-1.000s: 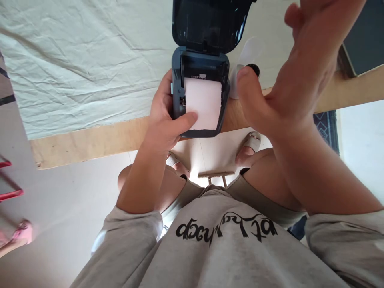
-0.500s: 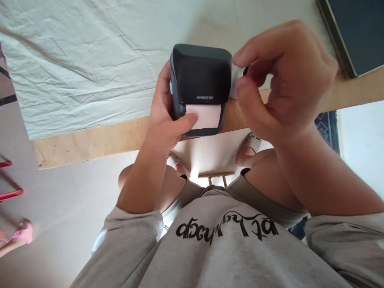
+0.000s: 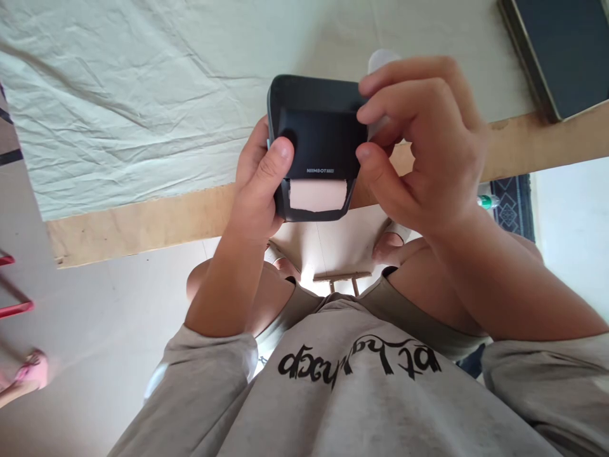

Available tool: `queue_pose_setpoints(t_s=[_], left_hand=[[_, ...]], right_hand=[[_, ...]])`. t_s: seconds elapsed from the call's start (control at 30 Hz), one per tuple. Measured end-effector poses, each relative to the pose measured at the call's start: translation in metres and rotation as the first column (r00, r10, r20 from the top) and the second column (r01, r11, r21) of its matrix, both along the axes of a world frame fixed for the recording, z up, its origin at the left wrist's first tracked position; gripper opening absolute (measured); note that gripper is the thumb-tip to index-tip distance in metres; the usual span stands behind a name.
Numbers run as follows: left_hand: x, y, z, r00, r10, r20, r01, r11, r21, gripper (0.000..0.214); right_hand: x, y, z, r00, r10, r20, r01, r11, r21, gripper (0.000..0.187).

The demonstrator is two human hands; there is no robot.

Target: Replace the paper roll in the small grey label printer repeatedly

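Just above centre frame, my left hand (image 3: 261, 181) grasps the black printer (image 3: 316, 149), thumb on top; white paper (image 3: 318, 194) peeks out below the lowered lid (image 3: 328, 139). My right hand (image 3: 428, 139) curls its fingers at the right edge (gripping or merely brushing, I can't tell). I'd call this lid-handling; the next move calls for a steady left hold. The lettering reads NIIMBOT, then characters too tiny to read.
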State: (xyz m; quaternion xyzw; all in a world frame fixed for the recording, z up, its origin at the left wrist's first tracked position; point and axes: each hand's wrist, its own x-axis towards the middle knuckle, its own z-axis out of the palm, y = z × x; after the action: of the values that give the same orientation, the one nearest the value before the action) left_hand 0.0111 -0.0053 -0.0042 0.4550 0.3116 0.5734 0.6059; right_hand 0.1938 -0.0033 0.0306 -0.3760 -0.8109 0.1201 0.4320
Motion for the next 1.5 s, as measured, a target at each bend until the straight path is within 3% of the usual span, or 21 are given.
queue_pose_setpoints(t_s=[0.17, 0.3, 0.57, 0.8, 0.93, 1.13, 1.33, 1.4, 1.5], left_hand=[[-0.001, -0.002, 0.003, 1.0, 0.003, -0.013, -0.004, 0.999, -0.042, 0.036], [-0.004, -0.001, 0.003, 0.999, -0.044, -0.03, 0.044, 0.999, -0.022, 0.033], [-0.004, 0.001, 0.003, 0.998, -0.057, -0.041, 0.056, 0.998, -0.023, 0.034], [-0.001, -0.003, 0.003, 0.999, -0.032, -0.022, 0.032, 0.999, -0.006, 0.03], [-0.003, -0.002, 0.004, 0.999, -0.044, -0.029, 0.044, 0.999, -0.028, 0.03], [-0.002, -0.003, 0.009, 0.997, -0.053, -0.048, 0.049, 0.995, -0.084, 0.025], [0.003, 0.0, 0.009, 0.999, -0.016, 0.029, 0.02, 0.989, -0.147, 0.035], [0.0, 0.002, 0.005, 0.999, -0.019, 0.04, 0.027, 0.979, -0.203, 0.034], [-0.005, 0.004, -0.002, 0.999, 0.018, 0.04, -0.008, 0.973, -0.232, 0.036]], right_hand=[[0.001, 0.0, 0.004, 0.99, -0.044, -0.132, 0.039, 0.998, -0.041, 0.021], [-0.001, -0.007, 0.003, 0.99, -0.026, -0.137, -0.004, 0.977, -0.214, 0.035], [-0.006, -0.004, -0.014, 0.945, 0.112, -0.308, -0.26, 0.827, -0.498, 0.051], [-0.006, 0.001, -0.018, 0.898, 0.129, -0.42, -0.373, 0.729, -0.573, 0.05], [-0.005, 0.003, -0.017, 0.891, 0.139, -0.433, -0.397, 0.702, -0.592, 0.051], [-0.004, 0.001, -0.015, 0.907, 0.114, -0.406, -0.365, 0.695, -0.62, 0.051], [-0.005, 0.0, -0.016, 0.909, 0.091, -0.407, -0.349, 0.702, -0.621, 0.051], [-0.006, 0.0, -0.019, 0.913, 0.1, -0.396, -0.332, 0.746, -0.577, 0.051], [-0.007, 0.0, -0.022, 0.936, 0.085, -0.34, -0.243, 0.857, -0.455, 0.049]])
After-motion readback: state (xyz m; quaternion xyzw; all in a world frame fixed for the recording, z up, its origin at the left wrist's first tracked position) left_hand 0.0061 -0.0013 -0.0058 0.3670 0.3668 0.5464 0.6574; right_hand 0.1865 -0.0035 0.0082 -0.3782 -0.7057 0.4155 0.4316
